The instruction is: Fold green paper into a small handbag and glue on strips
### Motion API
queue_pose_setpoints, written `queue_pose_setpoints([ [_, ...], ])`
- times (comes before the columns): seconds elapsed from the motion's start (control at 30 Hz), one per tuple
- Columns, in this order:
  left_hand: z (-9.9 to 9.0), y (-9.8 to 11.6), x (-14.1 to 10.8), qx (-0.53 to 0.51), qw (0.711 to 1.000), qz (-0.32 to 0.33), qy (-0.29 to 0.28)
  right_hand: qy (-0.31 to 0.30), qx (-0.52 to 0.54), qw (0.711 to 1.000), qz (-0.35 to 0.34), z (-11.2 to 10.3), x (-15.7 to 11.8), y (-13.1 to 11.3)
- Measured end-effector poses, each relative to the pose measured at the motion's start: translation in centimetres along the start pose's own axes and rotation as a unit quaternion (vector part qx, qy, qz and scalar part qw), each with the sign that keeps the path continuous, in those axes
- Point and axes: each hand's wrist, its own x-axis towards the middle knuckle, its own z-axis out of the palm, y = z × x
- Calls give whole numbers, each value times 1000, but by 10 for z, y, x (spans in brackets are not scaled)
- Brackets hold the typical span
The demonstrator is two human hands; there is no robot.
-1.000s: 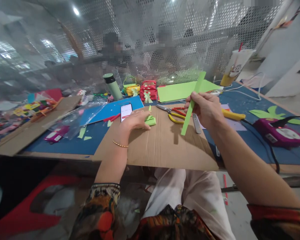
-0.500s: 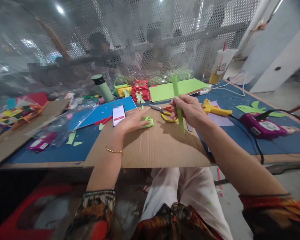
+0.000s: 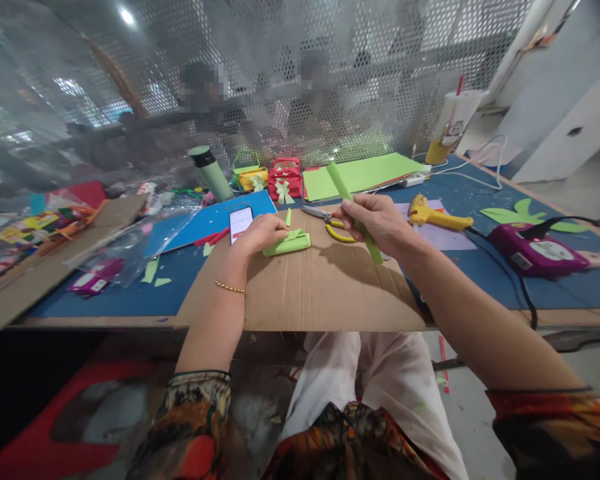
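Note:
A long strip of light green paper (image 3: 340, 180) slants between the thumb and fingers of my right hand (image 3: 383, 220), raised over the cardboard sheet (image 3: 320, 300). My left hand (image 3: 261, 235) is closed at the left end of a small folded green paper piece (image 3: 294, 245), which lies on the cardboard. Its fingertips are bent in and partly hidden. Just beyond that piece stands a narrow green paper scrap (image 3: 288, 217). Scissors (image 3: 337, 230) with red and yellow handles lie between my hands. Close to my left wrist is a phone (image 3: 241, 220) with a lit screen.
Right of the cardboard are a yellow glue gun (image 3: 437, 217), a purple box with a cable (image 3: 535, 250) and a drink cup (image 3: 450, 127). Behind are green paper sheets (image 3: 375, 172), a red paper bag (image 3: 285, 179) and a green bottle (image 3: 211, 173). Paper scraps (image 3: 151, 269) lie left.
My left hand's spread fingers have drawn in, and more of the folded green piece shows. The strip in my right hand has tipped, its upper end going left and its lower end right.

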Motion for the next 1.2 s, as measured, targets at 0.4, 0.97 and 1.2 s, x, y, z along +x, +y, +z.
queue_pose_setpoints([
  [0.4, 1, 22, -8, -45, 999, -8, 29, 20, -171, 985, -27, -1, 3, 7],
  [0.97, -3, 65, -27, -214, 971, 104, -21, -117, -265, 955, -66, 1, -2, 5],
  [1.2, 1, 51, -22, -388, 915, 38, 101, 62, -183, 978, -83, -2, 0, 0],
])
